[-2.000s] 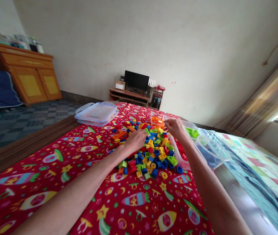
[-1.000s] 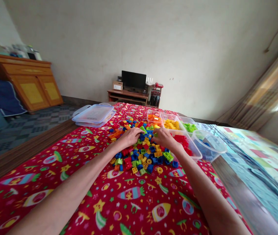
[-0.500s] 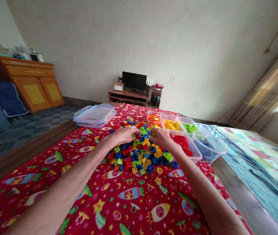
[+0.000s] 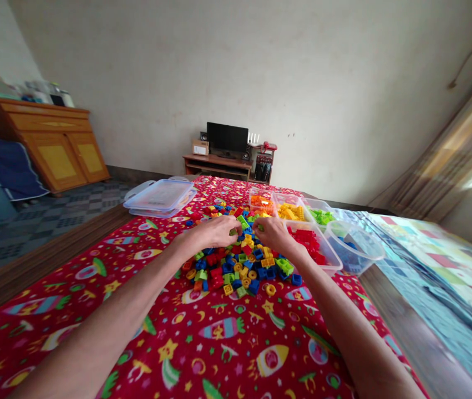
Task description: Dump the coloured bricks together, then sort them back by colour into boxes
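A heap of small plastic bricks [image 4: 236, 260] in red, blue, yellow, green and orange lies on the red patterned bedcover [image 4: 219, 338]. My left hand [image 4: 214, 230] rests on the far side of the heap with its fingers curled down into the bricks. My right hand [image 4: 275, 233] is beside it, fingers pinched on a small green brick [image 4: 259, 226]. Just right of my hands stand clear tubs: one with red bricks [image 4: 323, 260], one with orange [image 4: 260, 202], one with yellow [image 4: 289, 210], one with green [image 4: 323, 216].
A round clear tub with blue bricks [image 4: 356, 246] stands at the bed's right edge. Stacked clear lids [image 4: 158, 197] lie at the far left of the cover. Beyond are a low desk with a monitor [image 4: 227, 138], a wooden cabinet [image 4: 56, 144] and a curtain [image 4: 452, 160].
My right hand came back from the tubs to the heap. Both hands now sit close together over its far side, the left one slightly lifted with fingers curled.
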`<action>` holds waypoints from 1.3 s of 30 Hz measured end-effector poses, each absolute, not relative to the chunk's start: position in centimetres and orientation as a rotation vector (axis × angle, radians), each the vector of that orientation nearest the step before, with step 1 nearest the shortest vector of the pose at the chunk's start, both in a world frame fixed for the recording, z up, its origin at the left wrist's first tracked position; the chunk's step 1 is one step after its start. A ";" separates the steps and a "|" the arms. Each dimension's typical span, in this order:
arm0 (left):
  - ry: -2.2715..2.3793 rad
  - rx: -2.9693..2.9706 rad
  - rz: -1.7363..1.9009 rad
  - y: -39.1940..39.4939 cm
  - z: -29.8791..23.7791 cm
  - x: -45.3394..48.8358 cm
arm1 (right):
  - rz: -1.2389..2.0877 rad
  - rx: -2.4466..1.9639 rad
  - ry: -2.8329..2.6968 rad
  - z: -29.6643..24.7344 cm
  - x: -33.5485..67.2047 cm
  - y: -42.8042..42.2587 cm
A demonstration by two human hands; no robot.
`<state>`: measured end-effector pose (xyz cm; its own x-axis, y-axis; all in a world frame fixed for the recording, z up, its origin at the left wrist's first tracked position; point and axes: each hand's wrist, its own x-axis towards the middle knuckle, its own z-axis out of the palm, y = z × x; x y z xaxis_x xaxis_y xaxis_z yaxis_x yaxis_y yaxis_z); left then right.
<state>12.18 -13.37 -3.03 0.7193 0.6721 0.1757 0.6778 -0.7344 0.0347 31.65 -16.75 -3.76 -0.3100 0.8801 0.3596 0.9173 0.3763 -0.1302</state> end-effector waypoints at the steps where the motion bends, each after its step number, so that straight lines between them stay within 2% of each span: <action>1: -1.169 -2.889 -0.219 -13.6 -3.1 12.4 | -0.135 -1.573 -2.271 -3.7 31.6 -16.7; 8: -1.320 -2.823 -0.154 -13.1 -4.7 12.9 | -0.189 -1.623 -2.294 -3.5 31.3 -17.2; 16: -1.325 -2.875 -0.434 -13.3 -3.7 12.6 | -0.170 -1.592 -2.284 -4.0 31.6 -16.9; 20: -1.467 -2.934 -0.793 -12.9 -3.4 12.7 | -0.064 -1.566 -2.224 -3.7 31.6 -16.9; 25: -1.517 -3.240 -1.419 -12.6 -3.7 13.2 | 0.295 -1.322 -2.241 -2.5 31.0 -17.9; 28: -1.604 -3.372 -1.562 -12.8 -3.8 13.5 | 0.412 -1.173 -2.303 -2.0 30.4 -18.5; 32: -1.638 -3.465 -1.463 -13.2 -3.7 13.8 | 0.249 -1.244 -2.269 -2.0 30.2 -18.7; 35: -1.567 -3.474 -1.219 -13.7 -3.2 13.7 | 0.120 -1.345 -2.249 -2.2 30.9 -18.4; 39: -1.487 -3.154 -0.834 -14.4 -2.2 13.3 | -0.040 -1.462 -2.197 -2.2 32.2 -17.9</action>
